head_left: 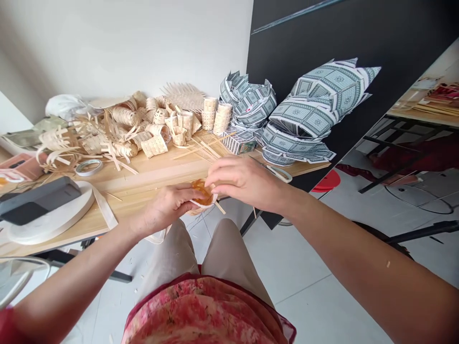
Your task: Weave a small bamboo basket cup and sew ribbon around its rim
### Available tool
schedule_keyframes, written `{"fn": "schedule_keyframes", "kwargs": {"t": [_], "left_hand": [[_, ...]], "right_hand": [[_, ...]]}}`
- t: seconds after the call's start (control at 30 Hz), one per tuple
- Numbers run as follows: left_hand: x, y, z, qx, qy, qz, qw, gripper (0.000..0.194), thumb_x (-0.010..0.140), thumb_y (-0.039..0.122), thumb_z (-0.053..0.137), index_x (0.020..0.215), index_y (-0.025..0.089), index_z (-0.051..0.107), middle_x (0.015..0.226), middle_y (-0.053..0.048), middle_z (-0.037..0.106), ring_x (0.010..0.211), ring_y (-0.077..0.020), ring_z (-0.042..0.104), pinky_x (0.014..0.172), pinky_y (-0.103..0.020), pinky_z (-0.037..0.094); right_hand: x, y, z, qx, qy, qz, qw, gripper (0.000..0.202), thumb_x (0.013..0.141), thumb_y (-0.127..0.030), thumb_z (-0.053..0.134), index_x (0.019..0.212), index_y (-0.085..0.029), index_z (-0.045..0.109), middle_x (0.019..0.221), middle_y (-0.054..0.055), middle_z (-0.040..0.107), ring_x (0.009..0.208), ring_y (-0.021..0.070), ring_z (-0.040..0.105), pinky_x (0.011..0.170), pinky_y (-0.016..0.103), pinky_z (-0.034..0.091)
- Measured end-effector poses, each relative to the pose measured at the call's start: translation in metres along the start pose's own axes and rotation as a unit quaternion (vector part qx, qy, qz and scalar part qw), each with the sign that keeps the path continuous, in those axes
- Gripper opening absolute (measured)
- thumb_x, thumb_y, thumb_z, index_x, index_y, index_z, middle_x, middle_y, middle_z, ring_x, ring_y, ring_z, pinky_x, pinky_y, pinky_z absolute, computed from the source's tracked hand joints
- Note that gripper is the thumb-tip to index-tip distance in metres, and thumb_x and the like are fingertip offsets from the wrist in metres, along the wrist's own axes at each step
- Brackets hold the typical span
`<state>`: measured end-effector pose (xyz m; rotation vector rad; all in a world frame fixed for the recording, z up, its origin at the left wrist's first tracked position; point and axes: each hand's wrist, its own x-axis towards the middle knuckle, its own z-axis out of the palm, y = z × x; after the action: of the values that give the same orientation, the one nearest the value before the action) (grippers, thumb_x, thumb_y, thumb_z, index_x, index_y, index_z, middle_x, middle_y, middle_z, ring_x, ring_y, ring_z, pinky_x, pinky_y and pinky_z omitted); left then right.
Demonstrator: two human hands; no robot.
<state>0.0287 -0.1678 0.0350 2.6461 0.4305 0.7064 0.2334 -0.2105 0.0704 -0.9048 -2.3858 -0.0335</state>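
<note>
A small woven basket [202, 193] with a white rim and an orange-brown inside is held over the table's front edge. My left hand [175, 203] grips its left side, thumb on the rim and fingers wrapped round it. My right hand [238, 181] is at its right side, fingertips pressed together at the rim; whether they pinch a strip there is hidden. A thin pale strip [220, 207] sticks out below the basket on the right. Over my lap at the left hangs a white band [157, 237].
Woven baskets [154, 145] and loose strips crowd the wooden table [143, 184]. At left are a roll of white band [53, 215], a dark box [39, 198] and a tape roll [89, 167]. Scissors [279, 174] and folded-paper pieces [301, 119] lie right; a red stool [327, 181] stands beyond.
</note>
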Motion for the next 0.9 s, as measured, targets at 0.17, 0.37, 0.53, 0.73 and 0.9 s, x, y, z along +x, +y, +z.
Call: {"fn": "schedule_keyframes", "kwargs": {"t": [0.17,0.37,0.53,0.73,0.9], "left_hand": [[0.001,-0.007,-0.002,0.060,0.069,-0.040,0.995,0.021,0.085,0.021,0.051,0.099,0.018,0.067,0.077,-0.004,0.061,0.072,-0.0127,0.059,0.064,-0.021,0.045],[0.006,-0.006,0.001,0.007,0.087,-0.056,0.995,0.021,0.084,0.017,0.051,0.090,0.020,0.070,0.070,0.000,0.054,0.067,-0.0109,0.053,0.062,-0.020,0.043],[0.006,-0.008,0.007,-0.028,0.077,-0.075,0.994,0.021,0.084,0.019,0.050,0.085,0.020,0.071,0.068,0.000,0.052,0.065,-0.0110,0.051,0.059,-0.020,0.040],[0.003,-0.011,0.010,-0.068,0.123,-0.084,0.986,0.020,0.083,0.021,0.052,0.089,0.021,0.071,0.071,-0.001,0.052,0.065,-0.0110,0.051,0.059,-0.021,0.041],[-0.003,-0.014,0.005,-0.070,0.183,-0.077,0.978,0.020,0.083,0.028,0.053,0.090,0.022,0.071,0.067,0.000,0.048,0.061,-0.0100,0.049,0.056,-0.020,0.040]], "right_hand": [[-0.007,-0.017,0.020,-0.119,0.106,-0.049,0.986,0.024,0.088,-0.014,0.046,0.069,-0.014,0.062,0.073,0.004,0.058,0.071,0.0126,0.048,0.065,0.025,0.037],[-0.008,-0.013,0.050,-0.262,0.116,-0.104,0.952,0.023,0.086,-0.011,0.047,0.067,-0.016,0.059,0.066,0.001,0.052,0.066,0.0130,0.041,0.063,0.027,0.032],[-0.006,-0.023,0.049,-0.242,0.125,-0.151,0.950,0.024,0.084,-0.009,0.047,0.064,-0.017,0.058,0.065,0.001,0.053,0.067,0.0143,0.042,0.064,0.030,0.033],[-0.011,-0.064,0.063,-0.086,0.070,-0.120,0.987,0.028,0.082,-0.009,0.037,0.071,-0.020,0.059,0.071,0.000,0.056,0.060,0.0126,0.043,0.052,0.028,0.034],[-0.025,-0.059,0.071,0.092,0.121,0.056,0.987,0.023,0.085,-0.009,0.034,0.081,-0.019,0.054,0.063,0.000,0.050,0.056,0.0109,0.042,0.051,0.025,0.033]]}}
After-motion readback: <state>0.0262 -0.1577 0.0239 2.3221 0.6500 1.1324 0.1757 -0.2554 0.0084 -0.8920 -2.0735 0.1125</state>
